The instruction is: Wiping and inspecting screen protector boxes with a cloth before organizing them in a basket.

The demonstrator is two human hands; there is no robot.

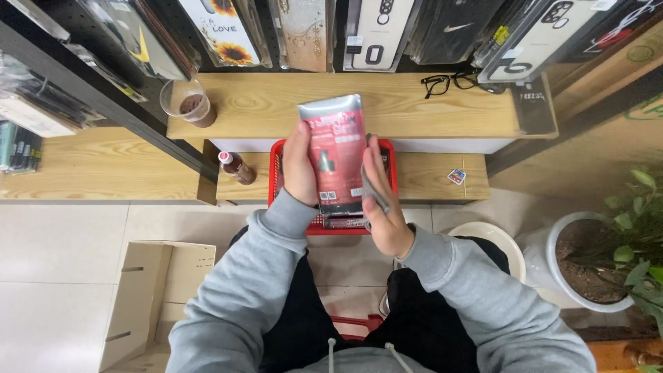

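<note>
Red-and-silver flat packet (333,155) stands lengthwise away from the body above the red basket (277,173), left hand (298,166) clamped on its left edge, right hand (382,204) flat along its right edge, a grey strip under its fingers

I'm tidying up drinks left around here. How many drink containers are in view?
2: a clear plastic cup with brown drink on the upper wooden shelf at left, and a small brown bottle on the lower shelf beside the red basket. Others may be hidden.

Black-framed glasses (449,81) and clear plastic cup (188,102) on upper wooden shelf (276,103); brown capped bottle (237,167) lower; cardboard box (155,297) on floor; white potted plant (608,255) right.
</note>
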